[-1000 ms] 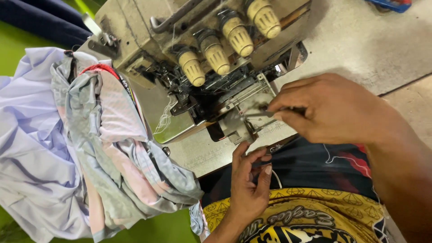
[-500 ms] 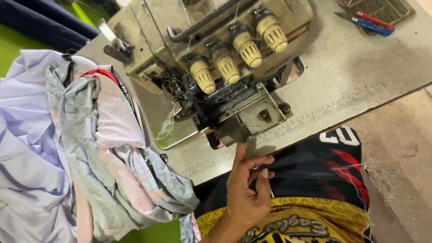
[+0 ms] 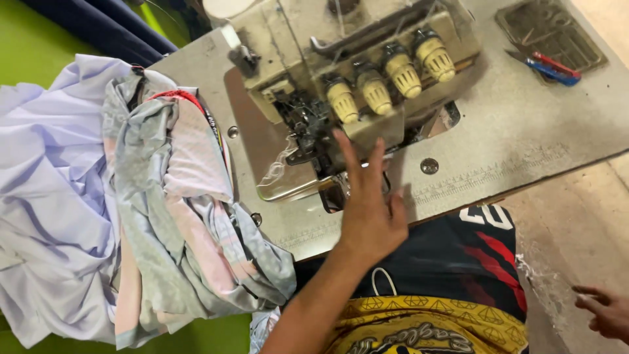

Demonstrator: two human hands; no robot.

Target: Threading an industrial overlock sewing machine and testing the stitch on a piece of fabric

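Now finds the left hand (image 3: 370,210) up off the lap, where it lay 1 second ago, and raised in front of the beige metal overlock sewing machine (image 3: 295,39). Shows its back to the camera, 4 fingers (image 3: 377,164) straight and fanned apart, thumb out to the side, nothing gripped on the side that shows; palm hidden, and cannot tell whether the fingertips touch the machine's dark needle area or only hover over it.

Shows the right hand (image 3: 604,311), pinching at the machine's front 1 second ago, now withdrawn and low at the right edge of the view, well apart from the machine, fingers loosely parted and empty as far as can be seen. So leaves no hand clamped on anything at this moment.

Places the heap of crumpled pale lilac, grey and pink fabric (image 3: 164,216) unmoved at the left, draped over the table's left end, just beside the machine's steel bed plate (image 3: 255,144) but not under the needle.

Sets the machine, with its 4 cream ribbed tension knobs (image 3: 380,88), on a worn grey speckled table (image 3: 524,131). Also holds blue-and-red-handled snips (image 3: 547,65) near a dull metal grille (image 3: 550,33) at the far right corner. Beyond the table: bright green surface (image 3: 39,46) at the left, dusty concrete floor (image 3: 576,216) at the right.
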